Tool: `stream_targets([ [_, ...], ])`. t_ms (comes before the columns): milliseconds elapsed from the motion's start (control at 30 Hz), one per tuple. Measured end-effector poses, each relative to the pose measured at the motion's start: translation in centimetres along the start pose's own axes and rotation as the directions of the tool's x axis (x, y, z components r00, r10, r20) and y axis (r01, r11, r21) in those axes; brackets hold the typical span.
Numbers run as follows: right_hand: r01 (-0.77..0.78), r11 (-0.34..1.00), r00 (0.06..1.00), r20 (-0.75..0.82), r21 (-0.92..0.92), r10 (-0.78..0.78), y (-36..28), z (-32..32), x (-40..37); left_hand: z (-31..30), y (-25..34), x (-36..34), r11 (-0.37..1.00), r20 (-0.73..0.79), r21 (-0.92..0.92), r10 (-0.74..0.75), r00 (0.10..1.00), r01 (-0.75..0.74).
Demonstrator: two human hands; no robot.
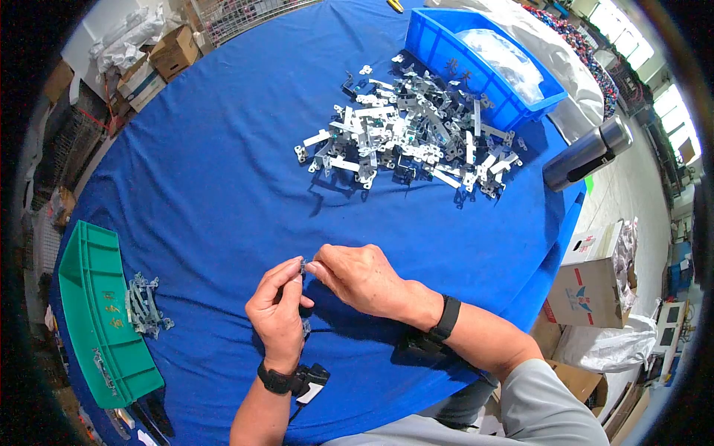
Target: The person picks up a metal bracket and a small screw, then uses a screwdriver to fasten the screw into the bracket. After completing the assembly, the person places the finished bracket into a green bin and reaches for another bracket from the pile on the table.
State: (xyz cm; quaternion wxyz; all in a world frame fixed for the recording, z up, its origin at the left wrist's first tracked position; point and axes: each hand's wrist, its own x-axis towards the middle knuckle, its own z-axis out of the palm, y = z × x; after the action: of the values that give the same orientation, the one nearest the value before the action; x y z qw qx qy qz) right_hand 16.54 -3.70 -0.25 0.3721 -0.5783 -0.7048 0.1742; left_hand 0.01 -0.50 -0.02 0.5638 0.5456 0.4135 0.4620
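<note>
Left hand (277,316): grip pinched, thumb and fingertips closed on small metal part (303,266). Right hand (361,276): grip pinched too, fingertips meeting same part from other side. Part sits between both hands, over near side of blue-covered desk (223,171). Heap of metal brackets (387,128) farther out, beside blue bin (433,39). Green bin (100,297) at left, metal pieces (145,303) beside it. Flask (587,154) near desk's right edge.

Silver parts (416,134), blue cloth (223,171)

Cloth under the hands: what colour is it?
The cloth is blue; the head view shows it best.
</note>
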Motion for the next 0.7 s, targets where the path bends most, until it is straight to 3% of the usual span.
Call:
stream_targets([
  [100, 0.017, 0.99, 0.994, -0.112, 0.139, -0.002, -0.27, 0.23, 0.12, -0.06, 0.02, -0.01, 1.0, 0.009, 0.0, 0.003, 1.0, -0.003],
  [200, 0.036, 0.988, 0.991, -0.132, 0.15, -0.016, -0.49, 0.0, 0.21, -0.06, -0.01, -0.01, 1.0, 0.004, -0.002, 0.002, 1.0, -0.002],
  [333, 0.035, 0.999, 0.998, -0.045, 0.022, -0.034, 0.15, 0.22, -0.04, 0.03, 0.06, -0.04, 1.0, 0.002, -0.008, 0.001, 1.0, -0.001],
  [400, 0.042, 0.987, 0.991, -0.129, 0.152, -0.022, -0.18, 0.2, 0.15, 0.0, -0.01, -0.04, 1.0, 0.004, -0.013, -0.002, 1.0, 0.002],
  [500, 0.038, 0.981, 0.988, -0.152, 0.192, -0.009, -0.48, -0.03, 0.3, -0.05, -0.01, -0.02, 1.0, 0.001, -0.019, -0.007, 1.0, 0.007],
  [700, 0.045, 0.996, 0.994, -0.098, 0.079, -0.037, 0.13, 0.2, 0.07, 0.05, 0.09, 0.0, 1.0, -0.012, -0.014, -0.011, 1.0, 0.011],
])
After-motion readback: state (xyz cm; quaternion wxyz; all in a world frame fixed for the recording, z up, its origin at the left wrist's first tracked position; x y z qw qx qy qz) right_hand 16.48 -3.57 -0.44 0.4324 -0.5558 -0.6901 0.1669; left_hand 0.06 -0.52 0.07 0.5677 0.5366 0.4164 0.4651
